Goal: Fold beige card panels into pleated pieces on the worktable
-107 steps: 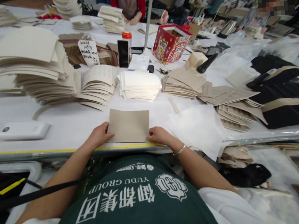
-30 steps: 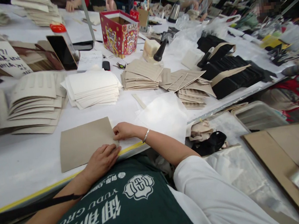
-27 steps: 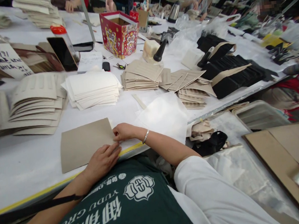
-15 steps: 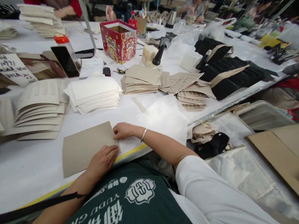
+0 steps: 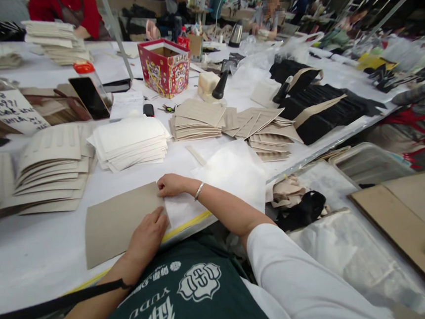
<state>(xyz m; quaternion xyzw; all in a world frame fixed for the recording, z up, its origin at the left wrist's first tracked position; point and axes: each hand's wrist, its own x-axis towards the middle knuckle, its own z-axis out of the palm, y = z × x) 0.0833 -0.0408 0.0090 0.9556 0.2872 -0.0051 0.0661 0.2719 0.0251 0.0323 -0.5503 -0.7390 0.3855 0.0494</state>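
Observation:
A flat taupe sheet [image 5: 117, 220] lies at the table's front edge. My left hand [image 5: 150, 234] rests on its lower right part, fingers stretched out and lying flat. At the sheet's upper right corner is my right hand [image 5: 172, 185], its fingers pinched together on the edge. Behind the sheet stands a stack of white pieces [image 5: 131, 141], with a stack of beige pieces [image 5: 54, 161] to the left. A translucent white sheet [image 5: 232, 170] spreads out beyond my right forearm.
Taupe card piles [image 5: 197, 117] and black pieces [image 5: 320, 110] lie further right. A red patterned box [image 5: 165, 70], a phone [image 5: 88, 98] and a black-handled tool [image 5: 221, 85] stand behind. Across the table is a person in red [image 5: 91, 13]. Bins and boards [image 5: 401, 232] sit at the right.
The view has shifted slightly, so the table items appear a little lower and further left. Both hands stay at the right side of the taupe sheet.

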